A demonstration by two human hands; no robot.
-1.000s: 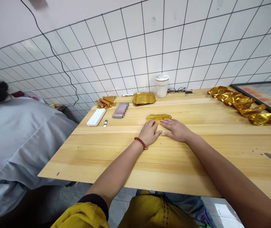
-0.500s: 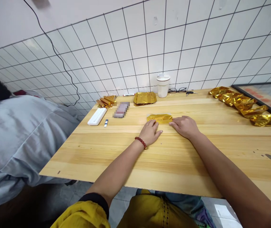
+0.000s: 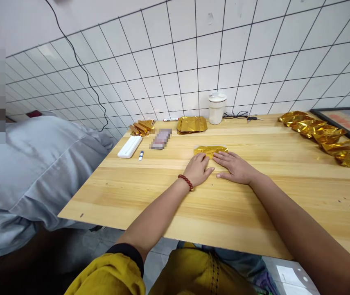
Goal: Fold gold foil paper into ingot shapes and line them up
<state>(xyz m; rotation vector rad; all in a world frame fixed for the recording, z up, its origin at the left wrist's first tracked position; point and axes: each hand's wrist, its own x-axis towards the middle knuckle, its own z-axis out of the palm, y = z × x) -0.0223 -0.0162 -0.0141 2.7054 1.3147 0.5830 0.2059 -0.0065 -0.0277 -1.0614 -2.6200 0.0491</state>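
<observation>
The foil (image 3: 211, 150) lies ahead of the left hand (image 3: 197, 170) and right hand (image 3: 234, 168), its long axis running left to right, both about equally near. They lie flat, fingertips apparently touching its partly hidden near edge. Worktop (image 3: 150, 192) extends either side; the cup (image 3: 217, 110) stands beyond.

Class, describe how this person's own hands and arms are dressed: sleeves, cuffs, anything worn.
The left hand is ungloved, with a bracelet of round, dark reddish-brown beads at the wrist. The left arm has a mustard-yellow fabric sleeve ending in a dark cuff near the elbow. The right hand is ungloved too, with no bracelet; its sleeve cannot be made out.
</observation>
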